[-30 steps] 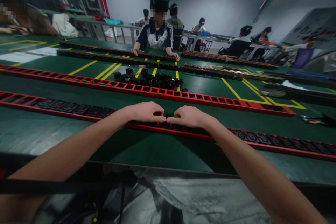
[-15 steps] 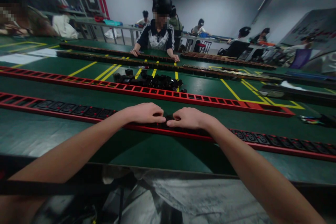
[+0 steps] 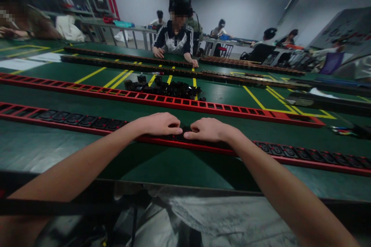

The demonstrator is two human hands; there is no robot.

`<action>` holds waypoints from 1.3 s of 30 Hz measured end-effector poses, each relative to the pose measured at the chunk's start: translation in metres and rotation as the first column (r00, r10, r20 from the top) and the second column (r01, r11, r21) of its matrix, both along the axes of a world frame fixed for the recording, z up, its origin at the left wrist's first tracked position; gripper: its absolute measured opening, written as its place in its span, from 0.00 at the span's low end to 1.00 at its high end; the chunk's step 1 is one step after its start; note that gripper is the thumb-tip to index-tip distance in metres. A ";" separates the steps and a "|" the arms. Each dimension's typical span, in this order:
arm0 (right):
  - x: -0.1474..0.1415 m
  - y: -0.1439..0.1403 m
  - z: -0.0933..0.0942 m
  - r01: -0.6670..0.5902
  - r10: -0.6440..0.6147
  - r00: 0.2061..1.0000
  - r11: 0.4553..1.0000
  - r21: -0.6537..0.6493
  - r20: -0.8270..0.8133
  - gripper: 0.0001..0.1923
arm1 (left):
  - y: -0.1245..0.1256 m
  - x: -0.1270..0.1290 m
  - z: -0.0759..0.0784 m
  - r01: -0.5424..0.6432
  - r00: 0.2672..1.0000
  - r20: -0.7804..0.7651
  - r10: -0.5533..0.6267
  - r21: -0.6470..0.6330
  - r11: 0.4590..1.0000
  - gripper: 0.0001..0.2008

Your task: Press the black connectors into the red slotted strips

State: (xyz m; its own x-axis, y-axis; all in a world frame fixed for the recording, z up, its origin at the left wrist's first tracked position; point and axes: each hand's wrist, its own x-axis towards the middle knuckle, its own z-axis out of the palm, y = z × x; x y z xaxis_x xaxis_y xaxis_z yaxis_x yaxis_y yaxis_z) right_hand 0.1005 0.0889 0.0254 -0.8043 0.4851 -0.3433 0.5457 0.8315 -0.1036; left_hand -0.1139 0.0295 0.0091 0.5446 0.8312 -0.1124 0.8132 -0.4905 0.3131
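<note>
The near red rail [image 3: 290, 159] is long and thin and lies across the green bench [image 3: 174, 168], with black sockets [image 3: 87, 120] set in a row inside it. The left hand [image 3: 158, 124] and the right hand [image 3: 207, 129] rest on its middle, fingers curled down and thumbs almost touching over one black socket. Behind it lies a second red rail [image 3: 232, 110] with open slots, then a pile of black parts [image 3: 168, 88]. A person in a dark shirt [image 3: 175, 40] works at the far side.

A green table [image 3: 179, 166] carries two long red strips [image 3: 290, 156] [image 3: 220, 107] and a heap of black parts [image 3: 166, 88]
</note>
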 end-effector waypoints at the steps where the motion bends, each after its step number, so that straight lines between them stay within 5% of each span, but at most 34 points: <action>1: 0.000 0.000 0.000 -0.006 0.006 1.000 1.000 -0.002 -0.001 0.41 | 0.000 0.000 0.000 0.000 1.000 -0.003 0.000 0.002 1.000 0.21; 39: 0.000 -0.003 0.005 0.002 -0.001 1.000 0.999 -0.035 0.007 0.41 | 0.002 -0.001 -0.003 -0.003 1.000 0.006 0.003 -0.008 1.000 0.21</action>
State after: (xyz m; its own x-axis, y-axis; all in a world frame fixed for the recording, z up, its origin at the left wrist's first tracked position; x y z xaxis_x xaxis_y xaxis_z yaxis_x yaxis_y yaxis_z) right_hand 0.1007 0.0862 0.0307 -0.8011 0.4740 -0.3655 0.5478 0.8267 -0.1285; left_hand -0.1152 0.0310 0.0063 0.5424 0.8321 -0.1154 0.8129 -0.4852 0.3220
